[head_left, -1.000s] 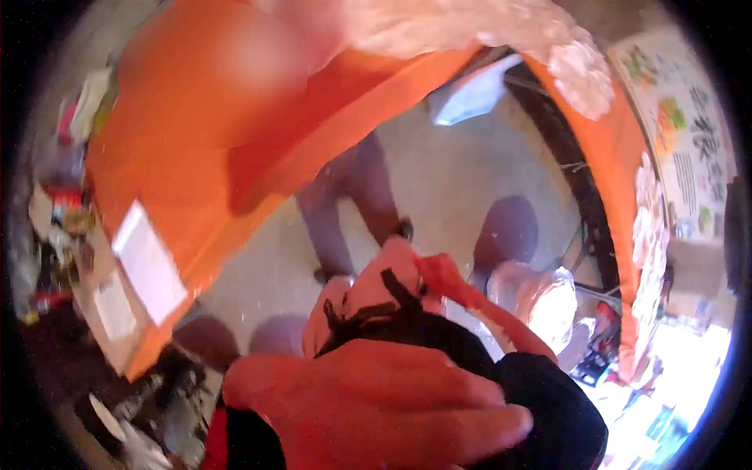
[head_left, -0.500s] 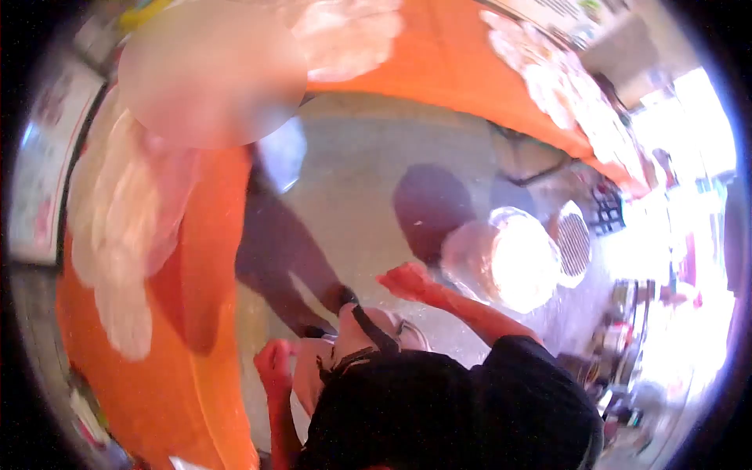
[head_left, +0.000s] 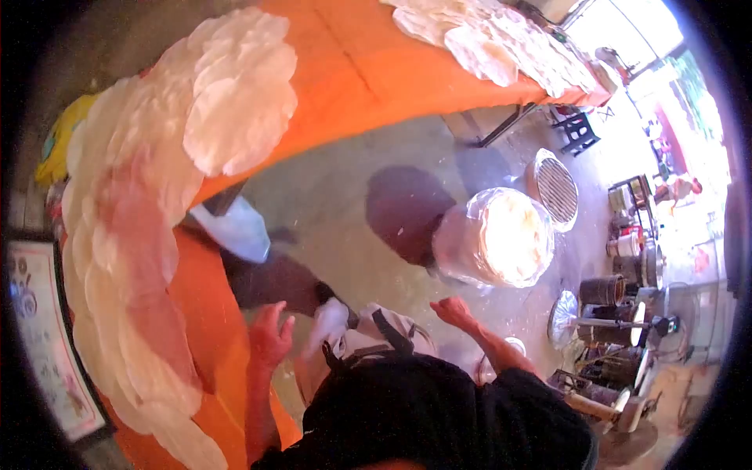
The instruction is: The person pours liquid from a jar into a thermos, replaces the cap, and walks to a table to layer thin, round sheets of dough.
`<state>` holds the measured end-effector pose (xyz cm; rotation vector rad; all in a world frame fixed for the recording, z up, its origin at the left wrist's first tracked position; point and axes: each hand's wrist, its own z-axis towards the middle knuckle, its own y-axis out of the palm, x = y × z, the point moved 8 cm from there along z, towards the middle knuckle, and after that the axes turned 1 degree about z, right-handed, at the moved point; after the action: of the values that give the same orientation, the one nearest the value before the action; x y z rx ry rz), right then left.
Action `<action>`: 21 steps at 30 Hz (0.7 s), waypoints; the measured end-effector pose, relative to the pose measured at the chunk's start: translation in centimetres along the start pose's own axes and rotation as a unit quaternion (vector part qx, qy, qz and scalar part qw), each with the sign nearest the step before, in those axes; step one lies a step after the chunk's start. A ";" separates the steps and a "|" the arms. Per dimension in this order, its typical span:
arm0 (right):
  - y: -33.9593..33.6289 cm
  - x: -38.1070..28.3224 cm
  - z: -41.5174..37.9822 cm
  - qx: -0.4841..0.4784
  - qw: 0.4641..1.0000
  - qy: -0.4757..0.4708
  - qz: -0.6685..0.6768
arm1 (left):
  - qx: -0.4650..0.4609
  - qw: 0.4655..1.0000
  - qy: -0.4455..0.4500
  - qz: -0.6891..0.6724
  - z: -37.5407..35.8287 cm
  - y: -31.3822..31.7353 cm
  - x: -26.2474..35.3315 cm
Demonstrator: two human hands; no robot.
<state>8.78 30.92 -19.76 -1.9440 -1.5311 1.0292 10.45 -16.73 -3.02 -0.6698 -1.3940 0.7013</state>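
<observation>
My left hand hovers beside the orange-covered table, its fingers apart and nothing in it. My right hand is held out over the floor in front of my body, fingers curled in, with no object showing in it. Nearest to it stands a round tub-like stack wrapped in clear plastic, with pale, brightly lit thin rounds on top. Along the left table lie many overlapping thin, pale dough rounds. More such rounds cover the far table's right part.
A slatted round stool stands behind the wrapped stack, a dark plastic stool farther back. A pedestal fan, pots and racks line the right side. A pale bag hangs under the table corner. A framed picture is at left.
My view has turned and shifted, bringing more of the left table into sight. My left hand has risen and its fingers have spread. My right hand stays curled, now farther right.
</observation>
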 end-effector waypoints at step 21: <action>-8.2 -2.2 13.6 0.044 0.944 0.152 0.289 | 0.096 0.965 0.068 0.235 36.5 -0.4 -11.6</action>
<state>-7.17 29.80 -21.44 -2.4135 -0.7445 0.9288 -26.51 -25.66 -7.61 -0.8875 -1.0293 1.1260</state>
